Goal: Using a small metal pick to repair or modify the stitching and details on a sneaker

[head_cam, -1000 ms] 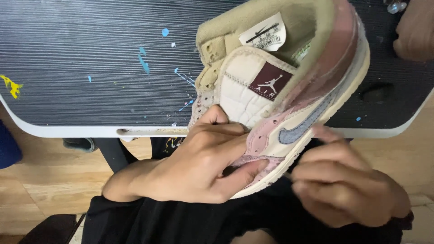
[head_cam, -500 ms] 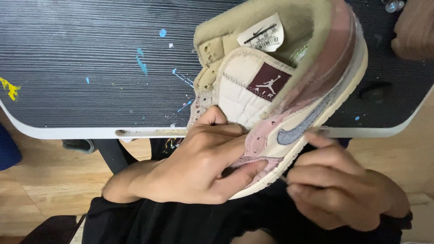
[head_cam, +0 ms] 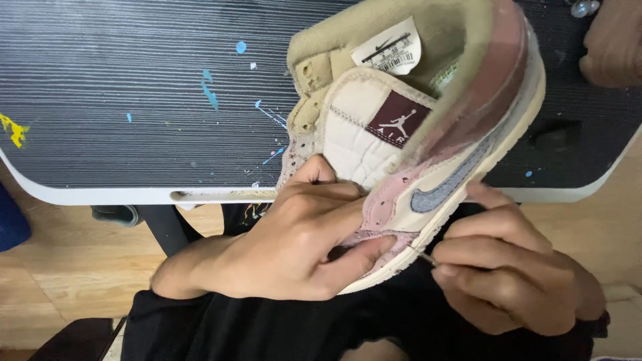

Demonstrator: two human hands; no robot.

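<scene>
Sneaker (head_cam: 428, 154), centre frame — left hand (head_cam: 294, 247) clasps its toe; right hand (head_cam: 515, 274) pinches a thin tool (head_cam: 422, 256) against the sole edge.

- The scene is lit evenly and softly; no hard shadows are cast on the dark ribbed tabletop with paint flecks (head_cam: 134, 80)
- A mild sheen is seen on the pink and cream suede sneaker (head_cam: 428, 134)
- The sneaker and the left hand (head_cam: 294, 247) are rendered sharply
- Slight softness is noted at the frame's corners, and the black clothing below is left nearly without detail
</scene>
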